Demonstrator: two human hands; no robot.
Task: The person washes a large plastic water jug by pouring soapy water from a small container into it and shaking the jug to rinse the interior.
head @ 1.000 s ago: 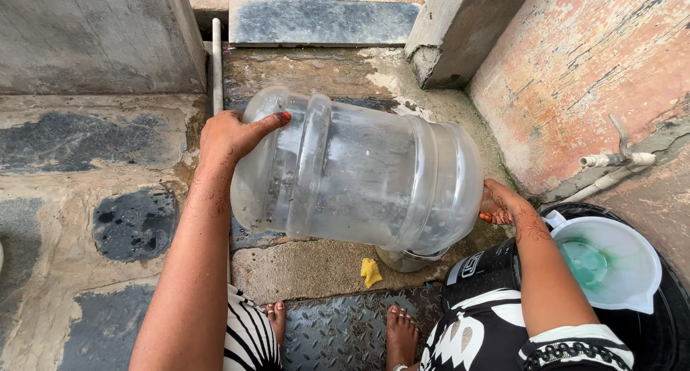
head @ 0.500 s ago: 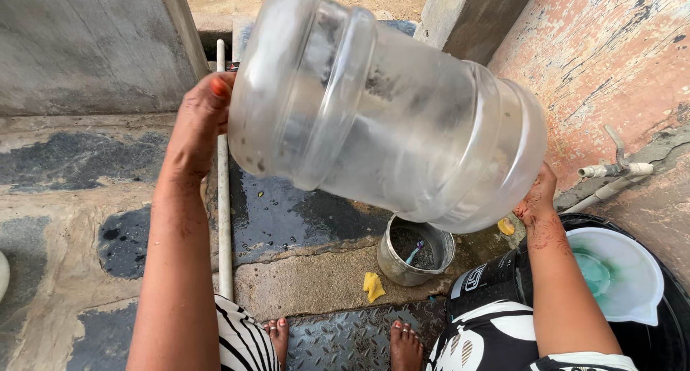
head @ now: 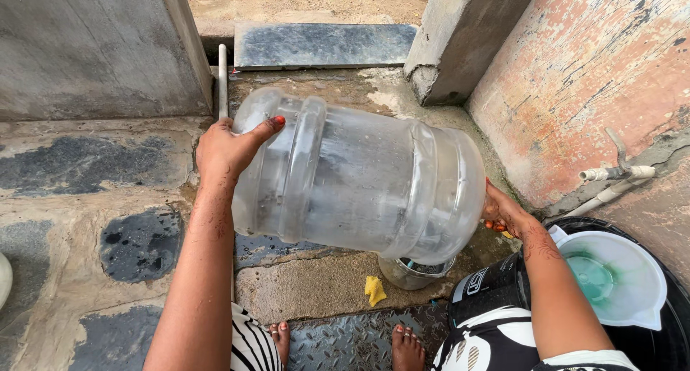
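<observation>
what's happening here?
A person holds a large clear plastic water jug on its side in the air, left hand on its base end, right hand at the neck end. Below it on the wet stone floor sit a small metal pot and a yellow scrap. A white jug rests on a black bin to the right.

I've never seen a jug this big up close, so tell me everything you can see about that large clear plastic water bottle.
The large clear plastic water bottle is a cloudy, see-through barrel with raised ribs around its body and scuffed walls. It looks empty or nearly so. It is held on its side in the air, above a small metal pot on the wet stone floor. The left hand grips one end, thumb over a rib; the right hand supports the other end.
</observation>
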